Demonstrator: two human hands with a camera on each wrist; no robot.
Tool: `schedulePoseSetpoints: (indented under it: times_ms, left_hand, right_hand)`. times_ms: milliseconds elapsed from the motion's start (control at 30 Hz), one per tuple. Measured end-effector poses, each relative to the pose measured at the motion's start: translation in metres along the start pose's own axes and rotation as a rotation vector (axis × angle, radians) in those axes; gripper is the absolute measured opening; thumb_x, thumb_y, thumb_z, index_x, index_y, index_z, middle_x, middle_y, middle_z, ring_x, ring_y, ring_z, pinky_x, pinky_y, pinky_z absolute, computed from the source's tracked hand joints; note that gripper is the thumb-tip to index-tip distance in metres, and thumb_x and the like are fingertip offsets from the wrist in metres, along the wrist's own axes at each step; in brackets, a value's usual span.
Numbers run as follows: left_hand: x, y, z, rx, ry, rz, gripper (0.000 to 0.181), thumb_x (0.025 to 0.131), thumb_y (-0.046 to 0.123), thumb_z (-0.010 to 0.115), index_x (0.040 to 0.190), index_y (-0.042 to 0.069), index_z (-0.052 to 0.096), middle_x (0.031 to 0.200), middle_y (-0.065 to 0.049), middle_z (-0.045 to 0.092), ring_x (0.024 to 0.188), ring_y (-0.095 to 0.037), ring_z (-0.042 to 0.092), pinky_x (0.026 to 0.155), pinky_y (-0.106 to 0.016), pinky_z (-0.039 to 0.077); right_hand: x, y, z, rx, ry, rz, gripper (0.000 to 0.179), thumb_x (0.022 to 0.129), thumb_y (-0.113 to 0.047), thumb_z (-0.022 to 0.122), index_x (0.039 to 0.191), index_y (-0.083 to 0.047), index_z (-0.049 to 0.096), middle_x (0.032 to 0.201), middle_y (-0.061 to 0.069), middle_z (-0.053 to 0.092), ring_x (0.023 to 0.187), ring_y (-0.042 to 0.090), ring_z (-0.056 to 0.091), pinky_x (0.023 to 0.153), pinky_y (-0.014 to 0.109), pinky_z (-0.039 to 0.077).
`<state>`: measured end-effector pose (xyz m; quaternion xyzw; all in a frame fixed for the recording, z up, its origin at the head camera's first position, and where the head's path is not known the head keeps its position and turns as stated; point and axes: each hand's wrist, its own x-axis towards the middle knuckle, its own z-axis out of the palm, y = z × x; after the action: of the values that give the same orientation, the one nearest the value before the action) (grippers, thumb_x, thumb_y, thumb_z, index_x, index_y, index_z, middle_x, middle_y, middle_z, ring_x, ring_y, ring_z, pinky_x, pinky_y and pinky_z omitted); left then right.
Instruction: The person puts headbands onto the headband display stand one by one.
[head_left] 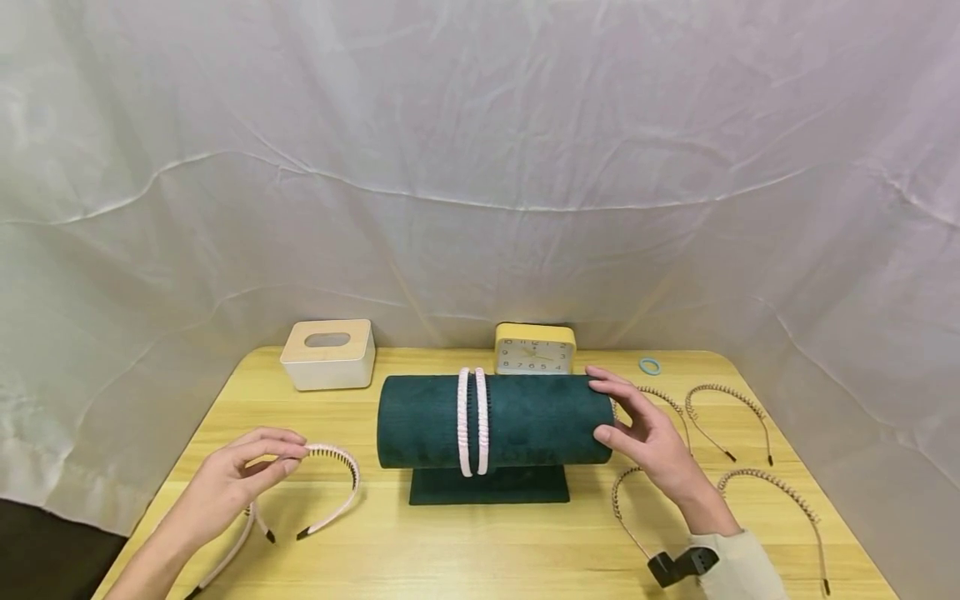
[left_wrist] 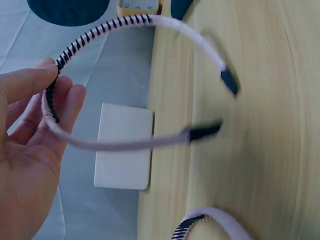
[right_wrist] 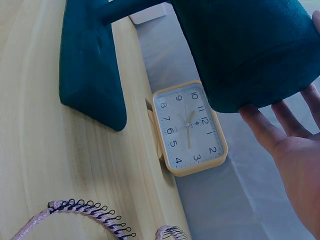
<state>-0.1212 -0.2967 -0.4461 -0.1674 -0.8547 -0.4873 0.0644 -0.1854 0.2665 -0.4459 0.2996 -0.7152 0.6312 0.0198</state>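
Observation:
My left hand pinches the top of a pale pink headband with black inner teeth, held above the table on the left. In the left wrist view, thumb and fingers grip the headband at its curve, and its black-tipped ends point away from the palm. A dark green velvet roll stand stands in the middle, with two pale pink headbands around it side by side. My right hand rests its spread fingers on the roll's right end. The right wrist view shows those fingertips touching the roll.
Another pink headband lies at the left front. Several thin beaded headbands lie on the right. A tissue box, a yellow clock and a blue ring are along the back, before a hanging pale cloth.

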Motion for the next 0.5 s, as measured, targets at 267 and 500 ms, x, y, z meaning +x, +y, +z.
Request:
schedulePoseSetpoints:
  times_ms: [267, 500]
  left_hand:
    - [-0.0006, 0.0014, 0.0026, -0.034, 0.008, -0.047, 0.019, 0.105, 0.005, 0.071, 0.121, 0.007, 0.081, 0.128, 0.004, 0.072, 0.117, 0.007, 0.065, 0.094, -0.015, 0.059]
    - [0.0004, 0.0070, 0.0046, -0.032, 0.049, -0.072, 0.022, 0.106, 0.008, 0.071, 0.125, 0.003, 0.080, 0.127, 0.013, 0.070, 0.116, 0.007, 0.065, 0.093, -0.014, 0.058]
  right_hand:
    - [0.0003, -0.0006, 0.0006, -0.007, 0.003, -0.004, 0.060, 0.101, 0.015, 0.063, 0.158, 0.005, 0.047, 0.175, 0.004, 0.037, 0.154, 0.009, 0.046, 0.108, 0.026, 0.057]
    - [-0.0003, -0.0010, 0.0004, -0.003, 0.002, -0.002, 0.060, 0.101, 0.015, 0.063, 0.158, 0.005, 0.046, 0.176, 0.005, 0.036, 0.155, 0.009, 0.046, 0.109, 0.026, 0.056]
